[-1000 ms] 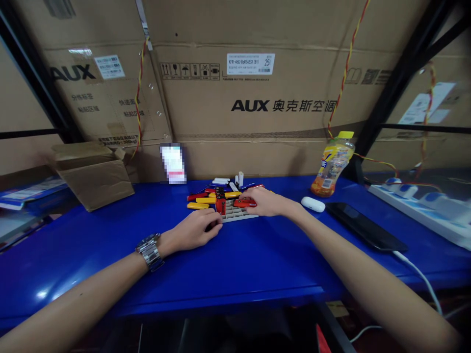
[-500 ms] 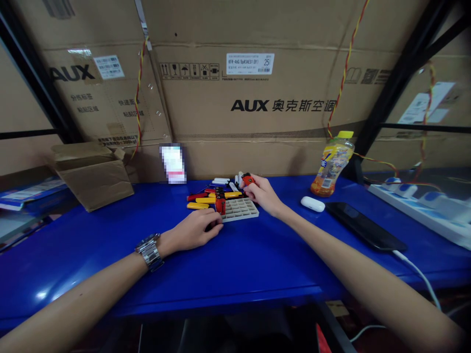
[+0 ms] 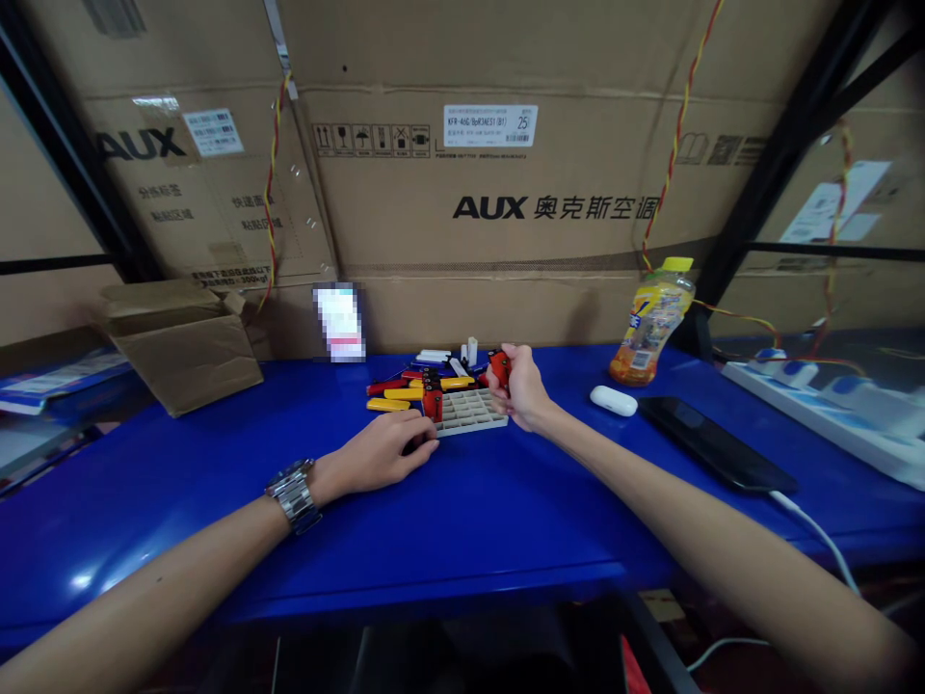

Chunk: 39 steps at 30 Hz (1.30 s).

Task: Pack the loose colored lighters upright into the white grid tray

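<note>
A pale grid tray (image 3: 471, 413) of small square compartments lies on the blue table. Several red lighters (image 3: 432, 403) with black tops stand upright in its left end. At the tray's left front corner rests my left hand (image 3: 386, 448), its fingers curled against the corner. My right hand (image 3: 526, 390) is closed round a red lighter (image 3: 499, 364) with a black end, held tilted just above the tray's right end. Behind the tray lies a loose pile of lighters, among them a yellow lighter (image 3: 388, 405) and a red one (image 3: 383, 387). A white piece (image 3: 472, 351) stands upright there.
A lit phone (image 3: 341, 323) leans on the large cardboard carton (image 3: 549, 299) at the back. An open cardboard box (image 3: 189, 357) stands left. To the right are a drink bottle (image 3: 650, 323), a white earbud case (image 3: 614, 401), a black power bank or phone (image 3: 715, 443) with cable, and a power strip (image 3: 824, 419).
My right hand has moved slightly right and towards me with the red lighter, away from the white upright piece. My left hand has stayed in place.
</note>
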Available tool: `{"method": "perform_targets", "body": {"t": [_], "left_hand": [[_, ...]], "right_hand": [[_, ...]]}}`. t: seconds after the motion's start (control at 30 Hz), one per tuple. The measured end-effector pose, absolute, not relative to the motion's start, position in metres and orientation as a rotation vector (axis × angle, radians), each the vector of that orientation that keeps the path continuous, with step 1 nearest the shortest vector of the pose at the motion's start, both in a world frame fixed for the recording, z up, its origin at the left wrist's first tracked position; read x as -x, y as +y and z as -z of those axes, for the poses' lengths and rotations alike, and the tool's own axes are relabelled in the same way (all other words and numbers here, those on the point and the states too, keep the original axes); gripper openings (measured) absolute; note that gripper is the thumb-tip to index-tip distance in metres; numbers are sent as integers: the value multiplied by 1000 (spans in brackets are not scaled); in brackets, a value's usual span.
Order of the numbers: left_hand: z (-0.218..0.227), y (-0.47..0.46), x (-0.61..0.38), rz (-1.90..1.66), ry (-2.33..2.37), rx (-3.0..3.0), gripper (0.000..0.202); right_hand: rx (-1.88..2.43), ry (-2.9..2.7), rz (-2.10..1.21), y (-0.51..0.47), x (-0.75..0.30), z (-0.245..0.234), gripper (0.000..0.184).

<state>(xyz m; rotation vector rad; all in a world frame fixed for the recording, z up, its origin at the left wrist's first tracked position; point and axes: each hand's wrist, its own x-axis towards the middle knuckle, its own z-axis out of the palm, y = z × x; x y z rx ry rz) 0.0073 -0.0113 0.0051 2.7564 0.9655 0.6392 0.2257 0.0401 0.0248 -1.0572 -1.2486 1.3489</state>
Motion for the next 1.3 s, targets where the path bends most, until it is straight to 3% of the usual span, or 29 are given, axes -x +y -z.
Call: {"method": "perform_targets", "body": {"t": [0.33, 0.47, 0.6, 0.7, 0.83, 1.0, 1.3], "left_hand": [[-4, -10, -6, -640, 962, -2752, 17], [-3, -10, -6, -660, 949, -2770, 16], [-2, -9, -6, -674, 944, -2780, 17], [-2, -10, -6, -688, 944, -2787, 18], [-2, -10, -6, -680, 944, -2785, 19], [-3, -11, -6, -672, 945, -2772, 19], [-5, -12, -7, -671, 940, -2765, 19]], "right_hand": [[952, -1369, -1278, 44, -225, -20, 39], [833, -1615, -1028, 44, -225, -20, 31], [797, -1902, -777, 37, -226, -26, 38], [789, -2008, -799, 32, -226, -26, 42], [758, -2034, -910, 31, -221, -20, 28], [691, -1987, -1011, 34, -218, -14, 34], [632, -1983, -1047, 32, -218, -16, 27]]}}
